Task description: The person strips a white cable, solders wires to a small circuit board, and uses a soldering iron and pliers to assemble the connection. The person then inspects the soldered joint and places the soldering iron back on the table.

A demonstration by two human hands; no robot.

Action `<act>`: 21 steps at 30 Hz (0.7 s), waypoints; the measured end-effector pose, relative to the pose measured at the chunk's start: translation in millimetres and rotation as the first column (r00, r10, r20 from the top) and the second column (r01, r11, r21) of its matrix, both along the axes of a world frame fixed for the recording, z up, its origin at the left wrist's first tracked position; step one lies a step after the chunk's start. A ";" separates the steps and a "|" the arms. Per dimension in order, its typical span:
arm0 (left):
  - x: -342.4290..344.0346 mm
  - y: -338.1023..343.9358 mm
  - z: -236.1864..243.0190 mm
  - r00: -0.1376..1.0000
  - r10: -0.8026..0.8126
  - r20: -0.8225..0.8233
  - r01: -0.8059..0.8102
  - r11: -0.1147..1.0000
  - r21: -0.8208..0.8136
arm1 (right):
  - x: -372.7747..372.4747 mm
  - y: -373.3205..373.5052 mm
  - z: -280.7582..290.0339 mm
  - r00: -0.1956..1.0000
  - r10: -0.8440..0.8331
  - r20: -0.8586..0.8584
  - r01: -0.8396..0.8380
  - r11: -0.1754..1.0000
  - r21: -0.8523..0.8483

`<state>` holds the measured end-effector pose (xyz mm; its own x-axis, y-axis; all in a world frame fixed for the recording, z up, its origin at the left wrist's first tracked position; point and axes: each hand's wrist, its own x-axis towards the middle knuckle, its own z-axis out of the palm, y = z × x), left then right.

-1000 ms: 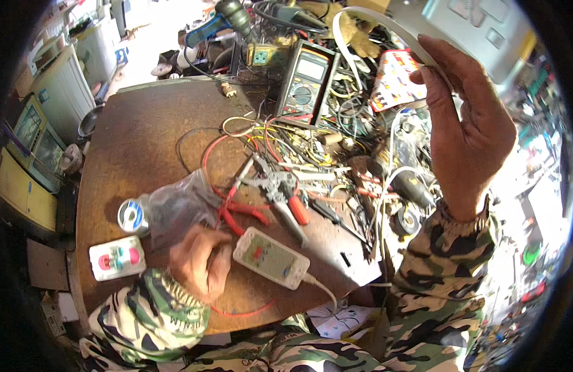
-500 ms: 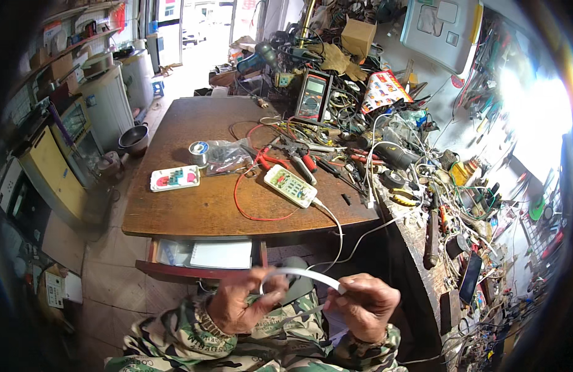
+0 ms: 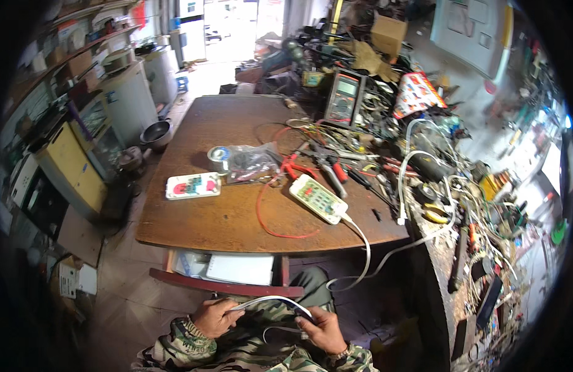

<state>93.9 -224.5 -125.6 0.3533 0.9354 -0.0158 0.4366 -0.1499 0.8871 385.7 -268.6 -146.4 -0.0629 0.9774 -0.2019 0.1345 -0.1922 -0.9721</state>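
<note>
At the far left a dark round pan (image 3: 156,134) stood on the floor, its inside too dim to read. On the near left of the table lay a shallow white case half (image 3: 173,190) with red and green pieces in it, and past it a spool (image 3: 218,156) beside a clear plastic bag (image 3: 252,166), whose contents were hard to make out. Below, the left hand (image 3: 218,317) was closed on one end of a white strip (image 3: 271,298), in front of a pulled-out drawer (image 3: 224,287) that held a white pad (image 3: 240,270). The strip arched between the hands above the lap (perhaps a flat cable; the blur left that unsure). It looked light, smooth and springy, bendy rather than limp, likely hard to break but apt to slip, and best pinched near each end of the arch. Further right, a white casing (image 3: 333,218) on the table held a green circuit board (image 3: 317,197), and below it the right hand (image 3: 325,330) gripped the strip's other end, thumb on top.
</note>
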 end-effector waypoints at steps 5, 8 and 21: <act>-20.2 16.6 -19.8 0.997 -0.005 -0.078 0.018 0.986 0.165 | -30.8 19.7 -10.4 0.961 0.159 0.226 -0.195 0.970 0.146; -24.3 21.6 -9.3 0.995 -0.031 -0.098 0.049 0.981 0.189 | -37.8 31.6 -21.5 0.934 0.124 0.334 -0.199 0.959 0.200; -13.3 94.9 -6.4 0.980 0.025 -0.199 0.039 0.950 0.311 | -37.8 115.0 -42.3 0.913 0.080 0.401 -0.202 0.941 0.272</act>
